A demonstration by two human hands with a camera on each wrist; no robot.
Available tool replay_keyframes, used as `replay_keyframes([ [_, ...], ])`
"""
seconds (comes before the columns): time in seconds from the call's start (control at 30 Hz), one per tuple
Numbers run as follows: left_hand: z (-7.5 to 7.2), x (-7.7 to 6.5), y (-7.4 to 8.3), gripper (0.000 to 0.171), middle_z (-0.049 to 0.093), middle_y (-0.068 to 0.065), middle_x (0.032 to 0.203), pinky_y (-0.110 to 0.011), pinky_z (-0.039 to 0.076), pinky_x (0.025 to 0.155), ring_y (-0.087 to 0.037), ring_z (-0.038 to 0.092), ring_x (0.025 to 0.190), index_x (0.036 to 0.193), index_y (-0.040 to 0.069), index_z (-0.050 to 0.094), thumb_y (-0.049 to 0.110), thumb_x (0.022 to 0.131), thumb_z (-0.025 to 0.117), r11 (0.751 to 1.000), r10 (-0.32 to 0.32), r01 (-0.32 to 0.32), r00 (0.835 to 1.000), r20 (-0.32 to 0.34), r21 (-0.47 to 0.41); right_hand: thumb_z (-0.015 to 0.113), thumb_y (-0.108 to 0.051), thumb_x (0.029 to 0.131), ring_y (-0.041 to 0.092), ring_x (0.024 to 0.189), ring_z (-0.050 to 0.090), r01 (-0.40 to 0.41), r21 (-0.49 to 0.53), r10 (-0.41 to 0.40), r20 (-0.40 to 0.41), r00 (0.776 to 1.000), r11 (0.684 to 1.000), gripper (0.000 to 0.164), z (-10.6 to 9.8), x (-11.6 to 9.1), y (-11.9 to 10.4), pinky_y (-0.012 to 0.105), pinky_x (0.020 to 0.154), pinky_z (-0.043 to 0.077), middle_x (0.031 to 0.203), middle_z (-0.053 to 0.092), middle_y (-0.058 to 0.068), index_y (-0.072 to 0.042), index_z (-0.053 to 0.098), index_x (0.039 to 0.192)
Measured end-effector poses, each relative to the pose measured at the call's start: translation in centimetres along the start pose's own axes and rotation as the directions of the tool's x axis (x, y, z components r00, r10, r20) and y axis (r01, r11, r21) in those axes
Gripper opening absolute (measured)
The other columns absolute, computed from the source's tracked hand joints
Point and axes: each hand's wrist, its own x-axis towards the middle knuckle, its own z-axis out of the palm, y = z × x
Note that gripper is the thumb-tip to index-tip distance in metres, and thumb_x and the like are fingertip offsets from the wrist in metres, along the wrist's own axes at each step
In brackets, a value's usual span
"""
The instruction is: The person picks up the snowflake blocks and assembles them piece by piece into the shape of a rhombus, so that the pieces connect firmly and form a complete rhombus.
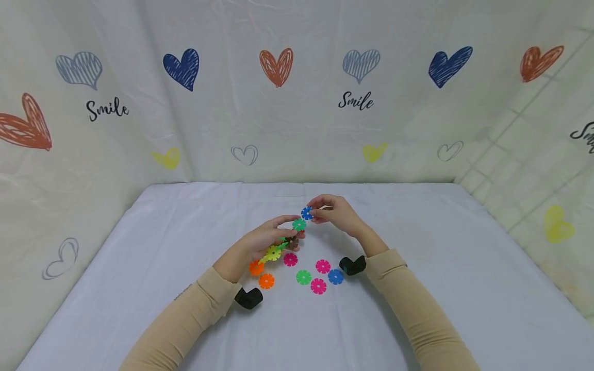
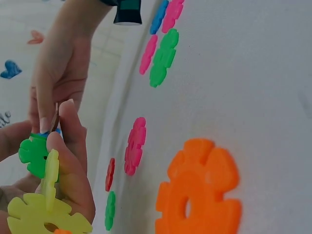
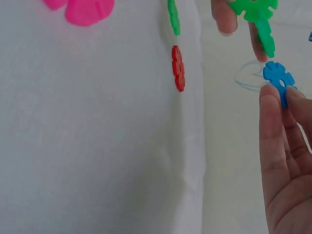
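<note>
My left hand [image 1: 266, 239] grips a chain of slotted plastic flower discs. The chain includes a yellow disc [image 1: 273, 253], a brown disc [image 1: 291, 242] and a green disc [image 1: 299, 224] at its upper end. Between the thumb and fingers of my right hand [image 1: 341, 214] is a blue flower disc [image 3: 278, 80], pinched just beyond that green end. In the right wrist view the blue disc sits very close below a green disc [image 3: 264, 36]; whether they touch I cannot tell. Part of the chain is hidden by the left fingers.
Loose discs lie on the white cloth [image 1: 417, 309] below the hands: orange [image 1: 266, 281], pink [image 1: 318, 286], green [image 1: 303, 277] and blue [image 1: 336, 276] ones. A red disc [image 3: 178, 68] lies there too. Behind stands a white curtain [image 1: 306, 123] printed with hearts.
</note>
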Motion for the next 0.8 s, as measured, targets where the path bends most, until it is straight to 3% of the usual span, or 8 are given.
replay_keyframes([
  [0.4,-0.15,0.09,-0.23,0.054,0.065,-0.02,0.133,-0.039,0.051,0.1,-0.022,0.069,0.098,0.157,0.009,0.037,0.016,0.107,0.054,0.999,0.01,-0.011,1.0,0.018,0.038,0.063,-0.009,0.102,0.033,0.096,0.071,0.01,-0.022,-0.009,0.058,0.998,1.0,0.024,-0.49,-0.4,0.22,0.035,0.087,0.059,0.113,0.068,0.018,0.006,0.067,0.121],
  [0.67,0.0,-0.01,-0.12,0.052,0.066,-0.019,0.132,-0.04,0.049,0.101,-0.021,0.068,0.099,0.157,0.008,0.038,0.015,0.107,0.053,0.999,0.025,-0.027,0.999,0.041,0.041,0.06,-0.008,0.104,0.038,0.099,0.07,0.045,-0.013,-0.043,0.087,0.995,0.999,0.024,-0.45,-0.52,0.34,0.043,0.091,0.057,0.11,0.07,0.017,0.007,0.067,0.122],
  [0.8,0.09,-0.1,-0.11,0.052,0.066,-0.019,0.132,-0.042,0.048,0.103,-0.022,0.068,0.099,0.157,0.008,0.038,0.016,0.107,0.052,0.999,0.023,-0.024,0.999,0.042,0.04,0.06,-0.007,0.104,0.036,0.097,0.071,0.059,-0.007,-0.058,0.084,0.995,0.998,0.023,-0.39,-0.5,0.45,0.039,0.089,0.058,0.11,0.07,0.016,0.007,0.067,0.121],
])
